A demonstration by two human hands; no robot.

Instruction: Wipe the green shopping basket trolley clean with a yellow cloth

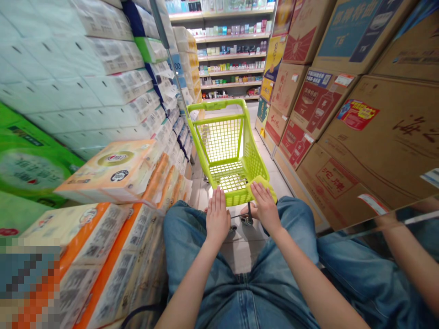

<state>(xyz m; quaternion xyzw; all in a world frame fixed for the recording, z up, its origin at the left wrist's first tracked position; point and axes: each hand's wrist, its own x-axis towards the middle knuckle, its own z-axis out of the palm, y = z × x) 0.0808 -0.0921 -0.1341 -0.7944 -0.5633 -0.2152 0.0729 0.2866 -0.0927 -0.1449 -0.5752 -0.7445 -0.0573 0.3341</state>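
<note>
A lime-green plastic shopping basket cart [252, 146] with grid walls stands between my knees; no goods show inside it. My left hand [218, 214] lies on its near rim, with the fingers straight and close together. At the near right corner, my right hand [266, 205] presses a yellow-green cloth [270, 186] against the cart. The cloth covers that corner, and its underside is hidden. The thumb of my right hand is not clearly seen.
Stacked tissue packs [113, 103] line the left side, with an orange-and-white pack [109, 171] jutting near my left knee. Cardboard cartons [384, 132] rise on the right above a reflective panel [384, 242]. Shelves of small boxed goods [233, 57] close off the far end.
</note>
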